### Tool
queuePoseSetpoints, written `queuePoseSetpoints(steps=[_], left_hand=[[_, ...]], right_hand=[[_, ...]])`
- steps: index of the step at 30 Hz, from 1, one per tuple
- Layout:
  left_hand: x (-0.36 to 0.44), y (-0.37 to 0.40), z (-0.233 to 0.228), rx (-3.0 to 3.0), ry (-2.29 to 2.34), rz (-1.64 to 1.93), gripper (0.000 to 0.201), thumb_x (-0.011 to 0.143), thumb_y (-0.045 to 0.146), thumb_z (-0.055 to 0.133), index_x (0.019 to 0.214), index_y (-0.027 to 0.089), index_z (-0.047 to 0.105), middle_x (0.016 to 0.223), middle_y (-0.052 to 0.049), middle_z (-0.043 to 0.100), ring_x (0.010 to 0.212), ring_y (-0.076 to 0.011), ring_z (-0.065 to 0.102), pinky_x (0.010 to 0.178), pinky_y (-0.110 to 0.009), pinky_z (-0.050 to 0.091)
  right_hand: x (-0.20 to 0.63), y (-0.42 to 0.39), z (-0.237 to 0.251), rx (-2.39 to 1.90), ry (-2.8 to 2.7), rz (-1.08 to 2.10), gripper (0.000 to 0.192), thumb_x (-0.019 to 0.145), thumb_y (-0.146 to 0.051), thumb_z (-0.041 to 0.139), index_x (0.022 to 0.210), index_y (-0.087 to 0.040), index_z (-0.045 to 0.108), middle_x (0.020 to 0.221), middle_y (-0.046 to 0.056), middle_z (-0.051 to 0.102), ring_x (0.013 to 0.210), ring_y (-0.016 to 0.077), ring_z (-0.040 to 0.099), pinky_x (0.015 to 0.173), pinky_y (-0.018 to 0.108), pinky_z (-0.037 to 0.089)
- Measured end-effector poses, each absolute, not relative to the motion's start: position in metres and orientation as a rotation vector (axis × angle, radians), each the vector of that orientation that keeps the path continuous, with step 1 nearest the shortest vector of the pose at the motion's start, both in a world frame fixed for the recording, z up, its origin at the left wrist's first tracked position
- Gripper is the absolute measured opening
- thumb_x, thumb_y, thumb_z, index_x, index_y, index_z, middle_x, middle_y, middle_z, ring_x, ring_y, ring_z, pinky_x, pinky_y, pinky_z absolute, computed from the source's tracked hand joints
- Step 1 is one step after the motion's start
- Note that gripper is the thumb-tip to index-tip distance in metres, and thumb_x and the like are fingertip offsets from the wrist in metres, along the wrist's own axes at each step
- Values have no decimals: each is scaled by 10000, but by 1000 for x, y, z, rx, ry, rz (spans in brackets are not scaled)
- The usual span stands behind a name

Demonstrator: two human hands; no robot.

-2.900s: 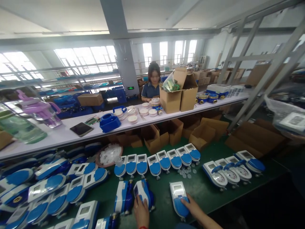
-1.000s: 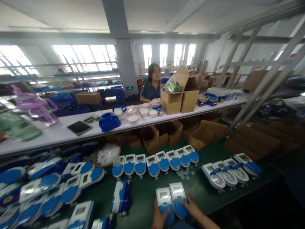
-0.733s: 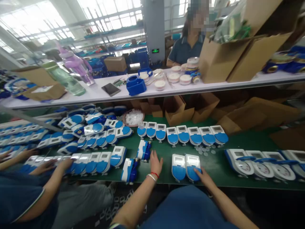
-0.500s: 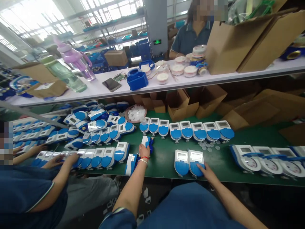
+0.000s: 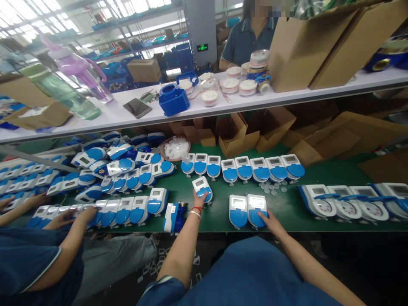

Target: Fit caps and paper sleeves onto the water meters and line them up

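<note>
My left hand (image 5: 198, 201) grips a blue-and-white meter (image 5: 202, 188) standing face up on the green bench (image 5: 287, 212). My right hand (image 5: 267, 220) rests on the right meter of a pair of meters (image 5: 247, 209) side by side near the front edge. Behind them runs a row of meters (image 5: 245, 167) with loose white discs (image 5: 270, 189) in front. One meter (image 5: 172, 216) lies on its side left of my left arm.
A co-worker's hands (image 5: 72, 216) touch a meter row (image 5: 105, 210) at left. A white shelf (image 5: 318, 91) carries cardboard boxes (image 5: 306, 46), a blue housing (image 5: 174, 100), a phone (image 5: 137, 108) and bottles (image 5: 68, 91). Another person (image 5: 251, 36) stands behind. More meters (image 5: 347, 200) lie right.
The view tilted down from the room to the bench. My left hand reached left to a meter lying on its side, and that meter now stands face up nearer the pair. My right hand stayed.
</note>
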State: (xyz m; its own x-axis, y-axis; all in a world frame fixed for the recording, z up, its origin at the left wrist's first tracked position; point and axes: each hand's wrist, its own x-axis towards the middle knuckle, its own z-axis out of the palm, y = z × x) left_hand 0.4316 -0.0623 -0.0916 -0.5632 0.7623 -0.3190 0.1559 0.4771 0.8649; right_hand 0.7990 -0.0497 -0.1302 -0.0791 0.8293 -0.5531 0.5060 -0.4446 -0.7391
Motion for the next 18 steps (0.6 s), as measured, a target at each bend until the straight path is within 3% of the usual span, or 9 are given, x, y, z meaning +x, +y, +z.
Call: queuePoseSetpoints(steps=[6,10,14,18], left_hand=[[454,-104,-101,807,1783,1024,866,633,343,747,1348,171,288,1229,-147,552,1061,-227,569,959,-398,415],[485,-123,-112,842,1639,984,903,633,338,744,1370,172,249,1278,-164,517,1105,-238,549,987,-414,395],[503,-126,-117,864,1579,945,905,635,346,737,1373,163,247,1320,-167,478,1200,-269,470,1032,-454,341],[479,-129,-105,959,1823,857,838,660,398,706,1347,121,314,1370,-193,408,1306,-305,331,1082,-449,257]], right_hand=[[800,-50,-131,-1877,-1433,1551,692,738,-579,509,1303,-186,434,1242,108,568,1104,272,547,947,400,405],[801,-51,-129,-1878,-1424,1515,661,737,-572,521,1275,-191,472,1233,111,576,1102,276,548,950,396,406],[802,-50,-127,-1870,-1435,1531,655,739,-557,526,1266,-172,475,1247,124,563,1109,269,544,960,398,396],[801,-50,-114,-1870,-1482,1529,655,755,-557,502,1287,-177,454,1241,109,571,1105,267,549,944,402,411]])
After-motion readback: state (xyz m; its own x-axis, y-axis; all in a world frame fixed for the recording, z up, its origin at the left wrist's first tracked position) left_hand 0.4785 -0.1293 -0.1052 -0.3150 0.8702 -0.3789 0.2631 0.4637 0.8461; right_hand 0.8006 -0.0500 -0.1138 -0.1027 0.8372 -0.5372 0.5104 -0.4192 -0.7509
